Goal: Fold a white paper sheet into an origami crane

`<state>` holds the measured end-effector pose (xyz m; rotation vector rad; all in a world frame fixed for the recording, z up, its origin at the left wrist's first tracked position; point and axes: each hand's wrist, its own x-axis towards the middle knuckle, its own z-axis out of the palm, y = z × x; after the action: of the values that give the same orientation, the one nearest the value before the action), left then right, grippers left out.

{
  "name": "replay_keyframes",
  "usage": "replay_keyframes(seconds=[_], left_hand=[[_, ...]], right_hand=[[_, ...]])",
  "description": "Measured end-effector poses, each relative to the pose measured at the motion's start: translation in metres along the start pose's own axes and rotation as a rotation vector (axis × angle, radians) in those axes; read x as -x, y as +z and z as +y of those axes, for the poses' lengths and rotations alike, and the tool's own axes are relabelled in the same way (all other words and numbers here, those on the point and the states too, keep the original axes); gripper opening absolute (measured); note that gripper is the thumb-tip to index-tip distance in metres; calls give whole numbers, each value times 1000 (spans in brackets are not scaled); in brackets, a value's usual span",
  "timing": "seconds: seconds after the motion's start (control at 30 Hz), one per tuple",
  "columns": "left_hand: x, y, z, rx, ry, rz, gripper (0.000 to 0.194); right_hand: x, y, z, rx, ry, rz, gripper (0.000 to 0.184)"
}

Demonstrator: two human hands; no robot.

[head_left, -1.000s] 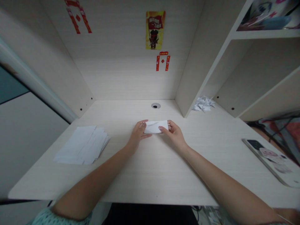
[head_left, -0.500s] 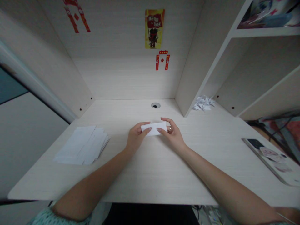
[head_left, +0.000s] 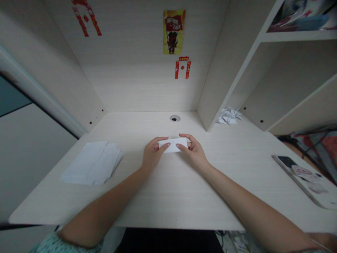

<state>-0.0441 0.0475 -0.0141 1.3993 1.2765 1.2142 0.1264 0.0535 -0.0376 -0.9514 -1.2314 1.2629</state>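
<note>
A small strip of white folded paper point(head_left: 173, 145) is held level between my two hands, over the middle of the desk. My left hand point(head_left: 154, 151) pinches its left end, thumb on the near face and fingers behind. At the other end, my right hand point(head_left: 194, 150) grips it with the thumb on the face; its index finger reaches above the top edge, and a ring shows on one finger. The fingertips behind the paper are hidden. To the left lies a stack of white paper sheets point(head_left: 92, 163), its right edges uneven.
A phone in a decorated case point(head_left: 305, 181) lies at the desk's right side. Crumpled white paper scraps point(head_left: 228, 116) sit by the upright divider point(head_left: 218, 70). A round cable hole point(head_left: 175, 118) is near the back wall, which carries red and yellow stickers point(head_left: 174, 32).
Over the last second my left thumb slid onto the paper's face, and my right index finger lifted off its top edge. The paper now looks narrower and slightly tilted. The last half second shows almost no movement.
</note>
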Motion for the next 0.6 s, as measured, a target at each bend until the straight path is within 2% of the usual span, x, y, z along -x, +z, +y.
replay_keyframes(seconds=[0.17, 0.6], left_hand=[[-2, 1, -6, 15, 9, 25, 34], [0, 2, -3, 21, -16, 30, 37]], right_hand=[[-1, 1, 0, -22, 4, 7, 48], [-1, 1, 0, -44, -2, 1, 41]])
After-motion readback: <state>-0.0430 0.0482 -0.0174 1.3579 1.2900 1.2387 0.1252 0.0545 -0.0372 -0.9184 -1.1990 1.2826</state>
